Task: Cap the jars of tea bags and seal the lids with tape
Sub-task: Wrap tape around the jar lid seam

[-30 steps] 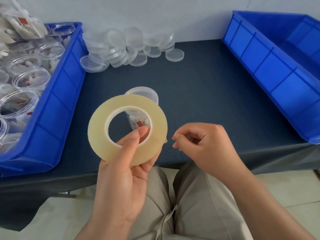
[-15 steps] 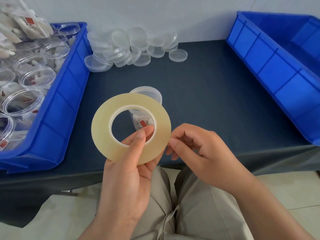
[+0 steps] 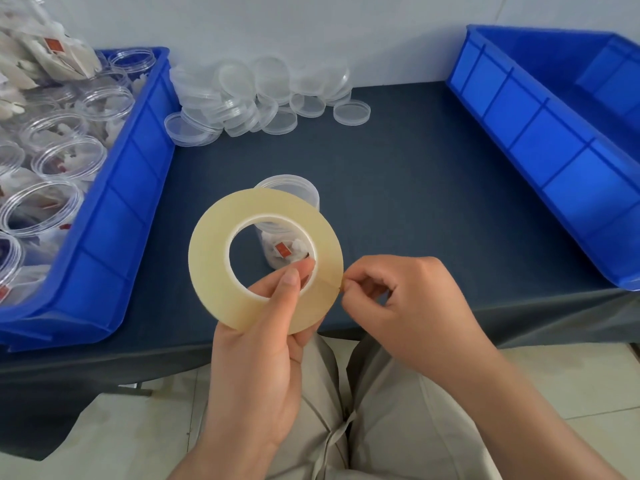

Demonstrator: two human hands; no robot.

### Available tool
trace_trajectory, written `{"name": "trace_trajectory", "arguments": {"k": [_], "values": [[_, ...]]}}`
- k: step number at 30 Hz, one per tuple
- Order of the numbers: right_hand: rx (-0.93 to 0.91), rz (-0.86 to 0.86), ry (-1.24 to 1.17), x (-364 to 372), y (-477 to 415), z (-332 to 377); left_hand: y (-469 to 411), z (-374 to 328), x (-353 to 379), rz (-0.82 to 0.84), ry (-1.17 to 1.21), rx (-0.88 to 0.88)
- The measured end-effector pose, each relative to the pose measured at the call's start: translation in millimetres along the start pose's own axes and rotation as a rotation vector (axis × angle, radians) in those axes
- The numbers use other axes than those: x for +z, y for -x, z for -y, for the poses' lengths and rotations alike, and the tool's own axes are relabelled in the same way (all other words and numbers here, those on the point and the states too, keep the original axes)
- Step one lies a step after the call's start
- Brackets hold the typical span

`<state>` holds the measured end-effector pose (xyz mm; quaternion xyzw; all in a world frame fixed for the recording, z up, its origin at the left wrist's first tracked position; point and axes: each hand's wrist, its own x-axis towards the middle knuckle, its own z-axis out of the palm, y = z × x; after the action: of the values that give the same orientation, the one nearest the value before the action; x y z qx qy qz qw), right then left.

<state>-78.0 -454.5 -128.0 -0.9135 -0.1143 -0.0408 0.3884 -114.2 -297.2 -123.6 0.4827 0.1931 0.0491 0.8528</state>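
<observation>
My left hand (image 3: pixel 258 355) holds a wide roll of clear yellowish tape (image 3: pixel 214 258) upright above the table's front edge, thumb through the core. My right hand (image 3: pixel 408 306) pinches the tape's loose end at the roll's right rim. Behind the roll stands a capped clear jar of tea bags (image 3: pixel 289 188) on the dark table, mostly hidden by the tape. A heap of clear lids (image 3: pixel 256 95) lies at the back of the table.
A blue bin (image 3: pixel 114 216) at the left holds several open jars with tea bags (image 3: pixel 69 161). Another blue bin (image 3: pixel 554 133) stands at the right. The dark table (image 3: pixel 415 202) ends just before my lap.
My right hand moved left to the roll's right rim and now pinches the tape end there. The left hand kept holding the roll.
</observation>
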Motion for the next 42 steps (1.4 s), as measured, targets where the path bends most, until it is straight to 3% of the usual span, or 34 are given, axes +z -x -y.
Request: {"name": "trace_trajectory", "arguments": {"k": [3, 7, 13, 18, 20, 24, 26, 29, 33, 36, 38, 39, 40, 42], "values": [[0.02, -0.057, -0.016, -12, -7, -12, -1, -4, -2, -0.007, 0.074, -0.062], [0.005, 0.053, -0.205, -23, -11, -21, 0, -10, -4, 0.005, 0.18, -0.15], [-0.03, 0.007, -0.327, -11, 2, -11, 5, -12, 0, 0.013, 0.188, -0.177], [0.061, 0.127, -0.478, -15, 7, -13, 10, -12, 0, 0.025, 0.184, -0.197], [0.033, 0.127, -0.438, -21, 9, -17, 12, -15, 0, 0.031, 0.183, -0.215], [-0.109, 0.075, -0.087, -37, 6, -26, 14, -22, -1, 0.076, 0.18, -0.295], [-0.15, 0.084, -0.072, -51, 2, -32, 14, -29, -3, 0.098, 0.189, -0.344], [-0.203, 0.137, -0.382, -72, -3, -41, 12, -40, -8, 0.156, 0.243, -0.482], [-0.24, 0.169, -0.972, -85, -1, -36, 4, -44, -6, 0.324, 0.349, -0.827], [-0.184, 0.159, -1.108, -88, -3, -27, -2, -29, -5, 0.312, 0.336, -0.919], [-0.139, 0.108, -1.004, -87, -3, -25, -5, -9, -1, 0.17, 0.155, -0.729], [-0.106, 0.084, -0.936, -87, -4, -25, -7, 4, -3, 0.045, -0.046, -0.507], [-0.07, 0.072, -0.867, -86, -4, -25, -9, 15, -3, -0.074, -0.296, -0.178], [-0.014, 0.082, -0.74, -83, -4, -26, -7, 22, 3, 0.011, -0.649, 0.442]]}}
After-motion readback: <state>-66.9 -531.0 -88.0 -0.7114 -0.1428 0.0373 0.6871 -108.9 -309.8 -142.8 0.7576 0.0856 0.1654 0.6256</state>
